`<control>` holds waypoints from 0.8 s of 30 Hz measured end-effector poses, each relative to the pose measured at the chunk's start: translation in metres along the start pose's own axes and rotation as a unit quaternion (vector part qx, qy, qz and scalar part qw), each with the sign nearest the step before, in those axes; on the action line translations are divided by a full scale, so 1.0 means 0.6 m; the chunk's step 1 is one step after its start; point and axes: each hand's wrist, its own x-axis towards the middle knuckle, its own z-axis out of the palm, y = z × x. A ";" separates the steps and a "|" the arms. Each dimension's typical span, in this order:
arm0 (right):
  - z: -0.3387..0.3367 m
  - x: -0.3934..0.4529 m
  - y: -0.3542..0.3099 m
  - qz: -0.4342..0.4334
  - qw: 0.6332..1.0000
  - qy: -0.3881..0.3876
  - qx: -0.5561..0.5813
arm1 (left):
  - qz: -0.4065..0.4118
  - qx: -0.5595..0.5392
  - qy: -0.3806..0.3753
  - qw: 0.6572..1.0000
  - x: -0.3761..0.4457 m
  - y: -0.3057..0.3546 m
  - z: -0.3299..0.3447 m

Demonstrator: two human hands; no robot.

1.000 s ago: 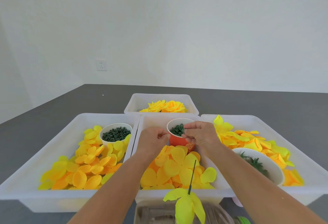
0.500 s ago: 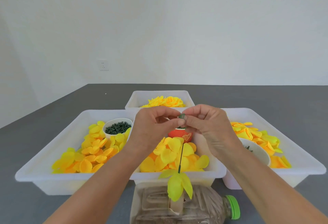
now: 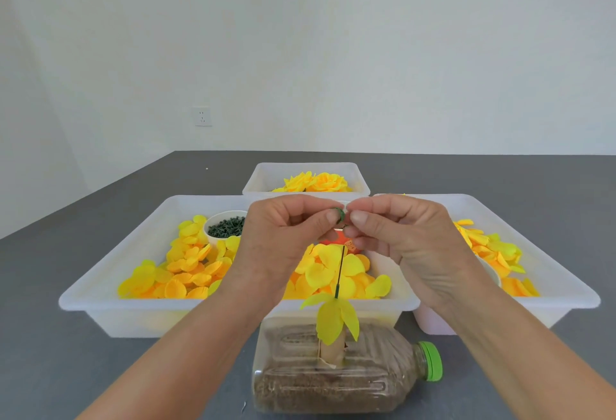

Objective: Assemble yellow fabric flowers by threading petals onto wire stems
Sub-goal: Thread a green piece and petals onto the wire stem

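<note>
Brightness: bright, even, soft daylight across the plain white wall.
Shadows: faint and diffuse on the matte dark grey tabletop, slightly darker just beneath the translucent white plastic trays.
Glare: none harsh; a mild sheen on the clear plastic bottle.
Sharpness: mostly crisp; fingertips slightly soft.
Distortion: wide-angle stretching; forearms beside the bottle look oversized.

Wire stem stood upright at 6 o'clock under both hands; trays blocked 9 & 3.
</note>
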 end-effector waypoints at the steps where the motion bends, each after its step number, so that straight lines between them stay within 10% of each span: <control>1: -0.001 -0.002 -0.001 0.010 1.000 0.002 0.005 | 0.004 -0.006 0.006 1.000 -0.002 0.000 0.002; 13: -0.001 -0.024 0.005 0.006 1.000 0.009 0.020 | 0.171 0.151 0.085 0.970 -0.028 -0.018 0.025; 24: -0.008 -0.025 0.008 -0.134 0.975 0.019 -0.178 | 0.059 0.100 0.063 0.991 -0.036 -0.028 0.016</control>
